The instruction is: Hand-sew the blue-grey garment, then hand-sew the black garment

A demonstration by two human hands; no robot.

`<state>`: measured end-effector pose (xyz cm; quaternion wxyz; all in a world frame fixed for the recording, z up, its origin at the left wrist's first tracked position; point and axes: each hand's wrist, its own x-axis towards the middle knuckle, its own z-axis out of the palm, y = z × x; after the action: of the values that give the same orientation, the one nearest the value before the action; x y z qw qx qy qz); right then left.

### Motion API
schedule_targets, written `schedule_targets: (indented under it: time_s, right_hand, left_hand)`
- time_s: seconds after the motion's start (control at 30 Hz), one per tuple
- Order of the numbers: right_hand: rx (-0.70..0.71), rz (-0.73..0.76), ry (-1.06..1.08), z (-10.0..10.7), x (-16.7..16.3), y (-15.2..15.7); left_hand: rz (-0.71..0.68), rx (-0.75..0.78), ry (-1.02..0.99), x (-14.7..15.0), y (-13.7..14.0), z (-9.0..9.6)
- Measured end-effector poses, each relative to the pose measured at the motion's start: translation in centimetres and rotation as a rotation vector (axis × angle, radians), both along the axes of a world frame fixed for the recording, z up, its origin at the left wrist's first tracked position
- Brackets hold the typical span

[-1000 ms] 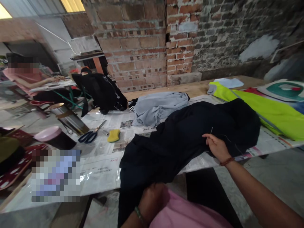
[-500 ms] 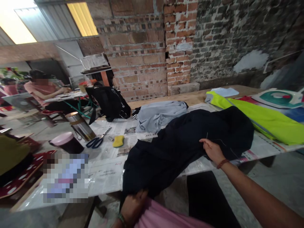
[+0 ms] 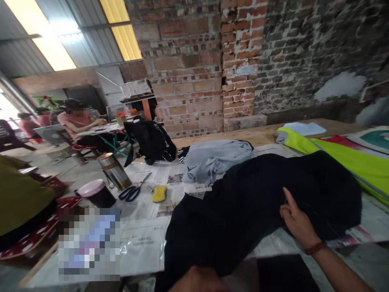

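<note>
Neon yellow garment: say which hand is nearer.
Right: the right hand is at the dark cloth, short of the neon yellow garment; the left hand is farther off, by the cloth's near edge.

Free room lies between the sponge (image 3: 159,194) and dark cloth (image 3: 252,202), whose far edge the grey garment (image 3: 212,158) partly blocks.

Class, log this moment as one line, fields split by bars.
right hand: over dark cloth, index finger extended | left hand: at cloth's near edge | scissors: left of yellow sponge
</note>
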<state>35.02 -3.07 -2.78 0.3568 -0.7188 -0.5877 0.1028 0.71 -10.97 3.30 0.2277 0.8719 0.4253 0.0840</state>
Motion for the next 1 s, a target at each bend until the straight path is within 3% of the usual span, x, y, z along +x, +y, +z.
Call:
schedule_targets:
  time_s: [0.1, 0.17, 0.27, 0.4, 0.57, 0.67, 0.8, 0.9, 1.0]
  right_hand:
    - [0.019, -0.005, -0.032, 0.1, -0.3, -0.5]
    - [0.036, -0.003, -0.061, 0.8, -0.5, -0.6]
    - [0.098, 0.062, -0.111, 2.7, -1.3, 0.2]
    - [0.090, 0.302, -0.211, 4.5, -3.9, 2.0]
    - [0.105, 0.555, -0.352, 2.6, -5.8, 2.9]
    - [0.059, 0.531, -0.369, 1.6, -5.4, 2.8]
    - [0.089, 0.331, -0.371, 1.2, -5.1, 2.6]
    - [0.162, 0.375, -0.437, 0.4, -5.4, 2.5]
    - [0.136, 0.453, -0.467, 0.2, -5.6, 3.6]
  left_hand:
    - [0.130, 0.164, -0.152, 0.7, 2.1, 3.7]
    - [0.118, 0.320, -0.185, 1.6, 3.9, 4.9]
    - [0.043, 0.408, -0.069, 2.6, 6.3, 4.7]
    - [-0.054, 0.394, 0.120, 3.4, 8.1, 2.5]
    - [-0.048, 0.381, 0.236, 2.6, 8.9, 1.4]
    - [-0.004, 0.401, 0.280, 1.6, 9.1, 2.1]
    - [0.013, 0.429, 0.356, 0.3, 9.3, 3.7]
    - [0.104, 0.441, 0.431, -1.0, 9.9, 4.6]
    - [0.227, 0.432, 0.471, -2.4, 11.5, 5.4]
